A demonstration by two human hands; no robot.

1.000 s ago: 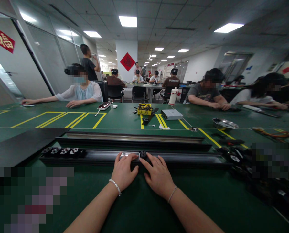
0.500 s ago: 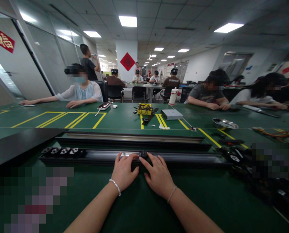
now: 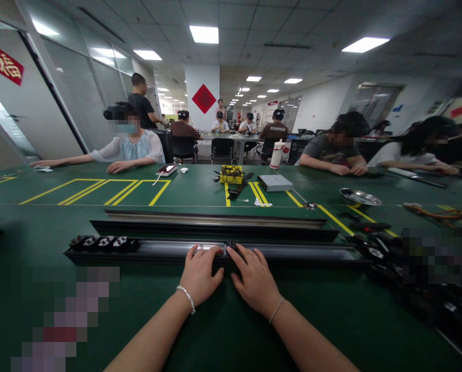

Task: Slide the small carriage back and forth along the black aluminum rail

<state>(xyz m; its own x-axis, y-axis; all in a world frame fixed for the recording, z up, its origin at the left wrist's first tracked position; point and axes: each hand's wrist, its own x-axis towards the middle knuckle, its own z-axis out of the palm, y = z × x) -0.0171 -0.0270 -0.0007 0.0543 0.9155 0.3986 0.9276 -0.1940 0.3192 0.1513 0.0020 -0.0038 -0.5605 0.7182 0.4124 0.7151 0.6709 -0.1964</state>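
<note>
A long black metal rail (image 3: pixel 293 252) with a shiny inner channel lies across the green table in front of me. Near its middle, a small black block (image 3: pixel 231 245) sits in the channel between my fingertips. My left hand (image 3: pixel 202 273) rests on the rail left of the block, fingers bent over it and thumb held apart. My right hand (image 3: pixel 254 276) lies to the right, fingers spread, its index fingertip touching or nearly touching the block. Several black socket-like modules (image 3: pixel 106 242) with pale faces sit in the rail's left end. The block's underside is hidden.
Behind lies a second dark rail (image 3: pixel 215 222). Black parts (image 3: pixel 374 253) pile up at right, near a metal bowl (image 3: pixel 359 197). Farther back are a grey box (image 3: pixel 274 182) and a yellow item wrapped in black cable (image 3: pixel 231 174). People sit around the table.
The large dark panel at the left has gone from view, baring the table and a small dark item there. My hands stay at the block, almost unmoved. A standing person's arm has lowered.
</note>
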